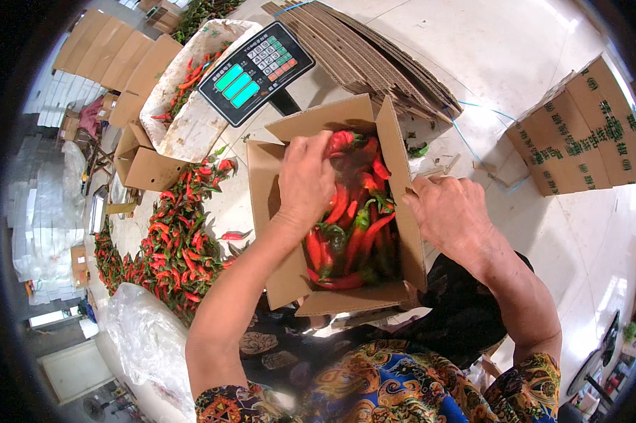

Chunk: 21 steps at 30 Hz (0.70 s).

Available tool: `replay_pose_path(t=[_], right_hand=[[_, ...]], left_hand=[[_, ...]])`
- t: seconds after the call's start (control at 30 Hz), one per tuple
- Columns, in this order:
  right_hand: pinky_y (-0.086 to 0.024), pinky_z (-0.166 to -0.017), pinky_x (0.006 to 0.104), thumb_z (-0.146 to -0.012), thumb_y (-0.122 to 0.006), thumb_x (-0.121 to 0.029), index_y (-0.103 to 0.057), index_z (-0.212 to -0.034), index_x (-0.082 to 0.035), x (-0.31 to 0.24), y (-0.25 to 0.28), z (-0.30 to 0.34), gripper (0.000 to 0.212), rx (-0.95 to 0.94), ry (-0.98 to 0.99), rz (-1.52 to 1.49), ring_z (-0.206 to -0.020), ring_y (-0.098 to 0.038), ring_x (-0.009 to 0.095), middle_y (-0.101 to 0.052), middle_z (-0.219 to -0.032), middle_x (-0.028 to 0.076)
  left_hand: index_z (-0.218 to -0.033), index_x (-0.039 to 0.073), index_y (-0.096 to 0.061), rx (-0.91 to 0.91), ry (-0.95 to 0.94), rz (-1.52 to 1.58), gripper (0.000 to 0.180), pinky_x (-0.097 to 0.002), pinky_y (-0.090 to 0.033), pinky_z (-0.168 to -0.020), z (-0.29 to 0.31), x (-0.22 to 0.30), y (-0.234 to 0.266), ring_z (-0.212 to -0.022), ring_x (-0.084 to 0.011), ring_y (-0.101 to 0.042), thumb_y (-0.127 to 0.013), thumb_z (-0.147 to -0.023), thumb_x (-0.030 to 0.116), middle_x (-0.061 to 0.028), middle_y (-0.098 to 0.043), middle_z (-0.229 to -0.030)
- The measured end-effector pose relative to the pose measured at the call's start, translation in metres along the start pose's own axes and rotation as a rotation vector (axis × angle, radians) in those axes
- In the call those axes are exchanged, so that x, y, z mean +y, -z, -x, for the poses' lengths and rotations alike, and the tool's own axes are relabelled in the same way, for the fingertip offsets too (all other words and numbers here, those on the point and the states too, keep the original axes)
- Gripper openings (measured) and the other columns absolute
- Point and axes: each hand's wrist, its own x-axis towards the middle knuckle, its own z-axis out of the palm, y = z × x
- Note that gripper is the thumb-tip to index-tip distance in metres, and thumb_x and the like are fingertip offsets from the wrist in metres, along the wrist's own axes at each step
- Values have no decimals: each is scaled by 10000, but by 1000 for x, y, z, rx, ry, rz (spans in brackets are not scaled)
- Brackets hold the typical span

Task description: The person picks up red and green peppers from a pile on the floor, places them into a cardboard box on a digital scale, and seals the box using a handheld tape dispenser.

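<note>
An upright cardboard box (276, 233) with its flaps spread stands in front of me, filled with red and green chili peppers (359, 233). My left hand (306, 180) reaches over its left side. The fingers are curled down beside bunched red peppers (341, 142) at the far end, and the fingertips are hidden, so what they grip is unclear. On the other side my right hand (450, 213) is closed around the edge of the right flap (404, 187). Just beyond the box is a scale's display panel (258, 72) with lit green readouts.
A heap of chili peppers (180, 247) lies on the floor at left, beside clear plastic sheeting (145, 331). A white foam crate (184, 130) with peppers stands behind. Flattened cardboard (374, 56) is stacked at the far side; a printed carton (586, 134) stands at right.
</note>
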Motion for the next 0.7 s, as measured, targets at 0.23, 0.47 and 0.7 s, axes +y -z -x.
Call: replay_pose_path(t=[0.23, 0.47, 0.7], right_hand=[[-529, -610, 474, -925, -531, -240, -643, -857, 6, -5, 1, -3, 278, 5, 24, -37, -667, -662, 391, -655, -696, 195], [-524, -617, 464, -924, -530, -216, -630, -864, 11, -6, 0, 0, 255, 36, 39, -23, -677, -664, 382, -654, -700, 200], [-520, -678, 470, -927, -549, -263, -634, -945, -12, -7, 4, -1, 265, -41, -17, -73, -777, -654, 389, -672, -847, 199]], left_hand=[[-1017, 54, -660, -335, -308, -66, 292, -434, -402, -873, 11, 27, -21, -1068, -295, -527, -590, -736, 25, -117, -588, -1074], [-1018, -2, -649, -520, -289, 51, 257, -444, -441, -875, 25, 22, -38, -1012, -342, -553, -580, -773, 35, -160, -615, -1074], [-1039, 1, -638, -139, -138, -35, 256, -428, -452, -905, 5, 12, 4, -998, -369, -558, -657, -800, 90, -184, -626, -1023]])
